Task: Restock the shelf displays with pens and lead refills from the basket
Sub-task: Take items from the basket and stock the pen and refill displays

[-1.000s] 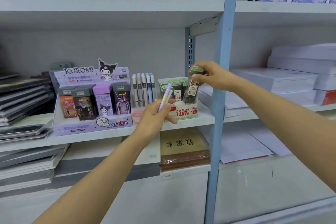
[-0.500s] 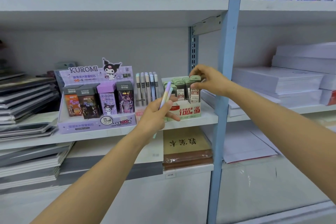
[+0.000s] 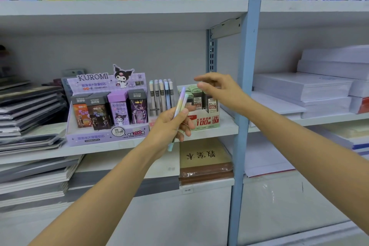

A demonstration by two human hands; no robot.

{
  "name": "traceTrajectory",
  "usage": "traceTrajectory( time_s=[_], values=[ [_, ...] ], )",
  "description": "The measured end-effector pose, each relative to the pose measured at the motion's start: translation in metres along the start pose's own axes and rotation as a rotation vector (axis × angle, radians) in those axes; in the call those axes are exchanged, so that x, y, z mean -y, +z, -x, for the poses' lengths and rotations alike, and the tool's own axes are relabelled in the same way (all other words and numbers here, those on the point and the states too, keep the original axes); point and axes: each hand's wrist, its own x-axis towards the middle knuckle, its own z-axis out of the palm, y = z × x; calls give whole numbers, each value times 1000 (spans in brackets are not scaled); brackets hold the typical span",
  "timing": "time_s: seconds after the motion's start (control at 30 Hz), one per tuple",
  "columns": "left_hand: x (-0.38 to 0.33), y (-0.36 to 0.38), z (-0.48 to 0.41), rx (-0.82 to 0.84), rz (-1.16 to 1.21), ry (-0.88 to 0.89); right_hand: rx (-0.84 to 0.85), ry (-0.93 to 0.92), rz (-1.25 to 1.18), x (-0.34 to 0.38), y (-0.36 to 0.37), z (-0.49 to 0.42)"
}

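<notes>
The left hand point(image 3: 171, 126) is gripping two slim pastel gradient plastic pens point(image 3: 180, 102) in a curled fist. The tips are slanting up past the thumb and a mint end is sticking out below the palm, probably bundled so one can be fed out at a time. The right hand point(image 3: 218, 88) is hovering empty, fingers loosely spread, just above and right of that grip. It is hanging over the green-capped clear lead refill cases point(image 3: 197, 99) standing in the white cardboard refill tray with red label point(image 3: 206, 121). The refills are looking seated, so the free hand is likely next to take a pen. The clear upright pen rack point(image 3: 160, 97) is sitting just up-left of the grip, between the refill tray and the purple Kuromi cardboard display box point(image 3: 108, 110) further left, and is the likely home for the pens. Room is looking tight: with the rack wedged between both boxes, entry is looking possible from above only, with good headroom under the grey upper shelf board point(image 3: 119, 13). Right of the grip, the pale blue metal upright post point(image 3: 246, 86) is standing behind the right forearm, limiting sideways swing. The grey shelf front edge point(image 3: 99, 151) is running just below the grip. The basket is not showing in view.
</notes>
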Motion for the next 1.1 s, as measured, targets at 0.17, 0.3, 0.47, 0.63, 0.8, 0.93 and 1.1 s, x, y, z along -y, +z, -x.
traceTrajectory(
  time_s=[0.17,0.3,0.47,0.63,0.8,0.93,1.1],
  values=[
    [-3,-3,11,89,-94,-9,233,29,-380,28,23,12],
    [-8,-20,20,66,-134,-65,92,39,-458,34,29,9],
    [-10,-47,35,-186,-43,-165,-56,86,-567,34,26,10],
    [-20,-55,43,-380,368,-161,15,130,-649,39,41,23],
    [-24,-52,49,-471,489,-71,323,146,-498,45,68,40],
    [-24,-48,54,-442,345,-16,456,121,-470,53,72,43],
    [-27,-44,56,-459,107,8,177,77,-500,73,68,27]
  ],
)
